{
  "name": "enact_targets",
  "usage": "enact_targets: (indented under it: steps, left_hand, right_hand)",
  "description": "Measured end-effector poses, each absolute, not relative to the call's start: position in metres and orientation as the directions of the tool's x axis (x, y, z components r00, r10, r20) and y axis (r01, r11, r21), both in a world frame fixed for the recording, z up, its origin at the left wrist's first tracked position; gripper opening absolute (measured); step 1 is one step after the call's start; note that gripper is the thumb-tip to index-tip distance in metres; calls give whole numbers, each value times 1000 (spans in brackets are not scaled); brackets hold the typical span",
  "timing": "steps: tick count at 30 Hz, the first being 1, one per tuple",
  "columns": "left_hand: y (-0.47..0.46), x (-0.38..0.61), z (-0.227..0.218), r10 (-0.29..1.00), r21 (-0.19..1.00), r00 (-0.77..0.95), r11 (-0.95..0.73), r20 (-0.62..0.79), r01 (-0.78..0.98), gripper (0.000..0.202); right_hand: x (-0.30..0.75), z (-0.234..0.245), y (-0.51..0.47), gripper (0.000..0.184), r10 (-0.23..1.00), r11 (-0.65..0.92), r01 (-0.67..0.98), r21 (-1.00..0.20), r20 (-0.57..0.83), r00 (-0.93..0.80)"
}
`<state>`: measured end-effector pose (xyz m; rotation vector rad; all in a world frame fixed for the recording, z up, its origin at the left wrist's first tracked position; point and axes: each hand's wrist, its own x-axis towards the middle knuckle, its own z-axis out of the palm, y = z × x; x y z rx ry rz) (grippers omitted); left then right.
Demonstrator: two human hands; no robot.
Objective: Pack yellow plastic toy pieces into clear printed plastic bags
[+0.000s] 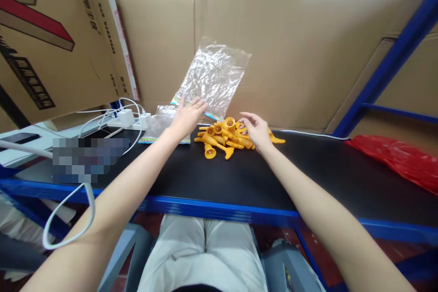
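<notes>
A clear plastic bag (pixel 217 75) with a colourful strip along its lower edge stands tilted up in front of the cardboard. My left hand (pixel 188 116) lies over that lower edge, palm down, fingers stretched out; I cannot tell how firmly it touches the bag. Under and beside my left wrist, another clear bag (pixel 155 130) rests flat on the black tabletop. A heap of orange-yellow plastic pieces (pixel 232 137), some with cup-shaped ends, lies between my hands. At the heap's right side is my right hand (pixel 256 131), fingers bent and apart, with no piece visibly held.
Cardboard (pixel 290 54) walls the back, and a printed carton (pixel 65 45) leans in at the left. White chargers and cables (pixel 126 117) crowd the left side, one cable looping over my left forearm. Red plastic (pixel 393 157) lies at the right, beside a blue post (pixel 386 59).
</notes>
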<state>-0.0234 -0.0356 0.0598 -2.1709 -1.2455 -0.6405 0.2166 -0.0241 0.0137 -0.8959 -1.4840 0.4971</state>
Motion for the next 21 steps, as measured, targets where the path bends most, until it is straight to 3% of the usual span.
enact_targets:
  steps: [5,9,15,21]
  left_hand:
    - [-18,-67,51,906,-239,335,-276,259,931,55]
    - [-6,-95,33,970,-210,238,-242,-41,947,46]
    - [0,-107,23,966,-160,215,-237,-144,958,42]
    - [5,-115,23,981,-183,131,-157,-144,971,39]
  right_hand:
    - [216,10,-27,26,605,708,554,-437,781,-157]
    - [209,8,-37,32,570,726,645,-237,732,-373]
    - [204,7,-44,38,652,662,723,-196,625,-428]
    - [208,4,-38,32,665,590,788,-175,660,-350]
